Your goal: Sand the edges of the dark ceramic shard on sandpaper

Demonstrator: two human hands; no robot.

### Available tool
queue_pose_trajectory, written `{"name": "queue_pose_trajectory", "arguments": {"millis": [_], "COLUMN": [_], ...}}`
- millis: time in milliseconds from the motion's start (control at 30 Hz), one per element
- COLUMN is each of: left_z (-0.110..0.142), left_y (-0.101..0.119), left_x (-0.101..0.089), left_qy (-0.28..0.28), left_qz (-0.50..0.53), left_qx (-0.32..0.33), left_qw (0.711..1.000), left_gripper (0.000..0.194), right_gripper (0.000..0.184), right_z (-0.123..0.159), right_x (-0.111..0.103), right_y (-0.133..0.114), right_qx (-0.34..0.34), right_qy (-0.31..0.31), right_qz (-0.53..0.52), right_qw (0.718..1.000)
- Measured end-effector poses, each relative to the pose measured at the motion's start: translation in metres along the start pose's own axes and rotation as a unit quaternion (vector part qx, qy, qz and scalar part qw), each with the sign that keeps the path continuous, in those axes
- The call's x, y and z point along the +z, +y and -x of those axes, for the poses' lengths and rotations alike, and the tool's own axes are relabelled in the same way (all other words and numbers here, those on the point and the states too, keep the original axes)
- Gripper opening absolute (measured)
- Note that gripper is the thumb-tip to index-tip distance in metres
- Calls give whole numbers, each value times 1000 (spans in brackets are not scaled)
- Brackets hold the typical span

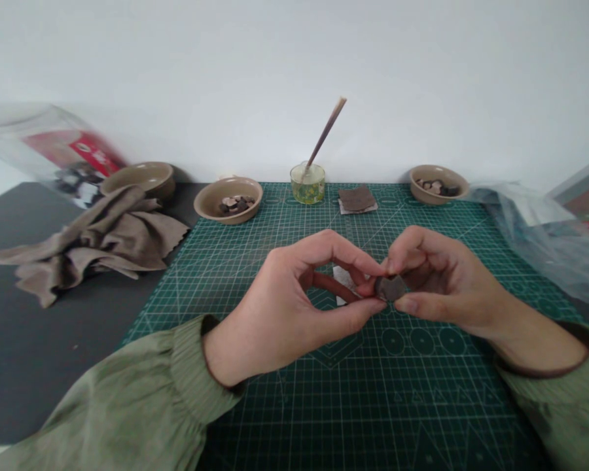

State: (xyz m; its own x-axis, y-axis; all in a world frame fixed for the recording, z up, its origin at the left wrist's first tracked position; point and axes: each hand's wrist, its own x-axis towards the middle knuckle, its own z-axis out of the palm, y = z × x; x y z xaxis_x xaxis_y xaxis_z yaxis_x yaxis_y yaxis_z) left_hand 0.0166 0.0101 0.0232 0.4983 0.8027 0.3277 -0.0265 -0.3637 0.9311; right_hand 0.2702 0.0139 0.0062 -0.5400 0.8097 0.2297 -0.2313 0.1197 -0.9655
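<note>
And here I am, both hands meeting right of centre in the frame, with a small dark grey-brown piece (392,288) up between them, over the green cutting mat (294,418) on the worktop (44,366). My left hand (287,297) has it pinched by its left end, thumb below and forefinger above. My right hand (446,281) curls in from the other side, fingertips bent close to the upper and lower right edges; whether they truly grip, I can't tell.

It looks light, easily carried by fingertips, and I'd call it fairly stiff, matt rather than slippery. A thin edge or corner could chip or crumple, so the hold belongs on opposite edges, soft and close to the middle, leaving the face free.

Which way does it point? One corner shows at the top, another aims right towards my right palm; the left end hides under my fingers. Its long axis seems to run roughly left to right, only slightly longer than tall, as far as I can see. Behind my left fingers, a pale sheet (341,278) peeks out on the mat.
</note>
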Motion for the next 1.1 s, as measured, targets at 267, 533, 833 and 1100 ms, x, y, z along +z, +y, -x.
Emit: {"name": "queue_pose_trajectory", "arguments": {"millis": [267, 533, 833, 1100], "left_z": [-1, -1, 1, 1], "left_y": [0, 1, 2, 2], "left_x": [0, 0, -1, 0], "left_qy": [-1, 0, -8, -3], "left_qz": [3, 29, 11, 1], "left_qx": [1, -4, -5, 3], "left_qw": [1000, 1000, 1000, 1000], "left_gripper": [25, 25, 24, 23], "right_gripper": [32, 34, 35, 34], "right_z": [-1, 0, 1, 0], "right_x": [0, 0, -1, -1], "right_y": [0, -1, 0, 0], "right_qx": [-6, -6, -6, -8], "right_qy": [-5, 1, 1, -9], "right_qz": [-1, 4, 12, 2], "right_qw": [1000, 1000, 1000, 1000]}}
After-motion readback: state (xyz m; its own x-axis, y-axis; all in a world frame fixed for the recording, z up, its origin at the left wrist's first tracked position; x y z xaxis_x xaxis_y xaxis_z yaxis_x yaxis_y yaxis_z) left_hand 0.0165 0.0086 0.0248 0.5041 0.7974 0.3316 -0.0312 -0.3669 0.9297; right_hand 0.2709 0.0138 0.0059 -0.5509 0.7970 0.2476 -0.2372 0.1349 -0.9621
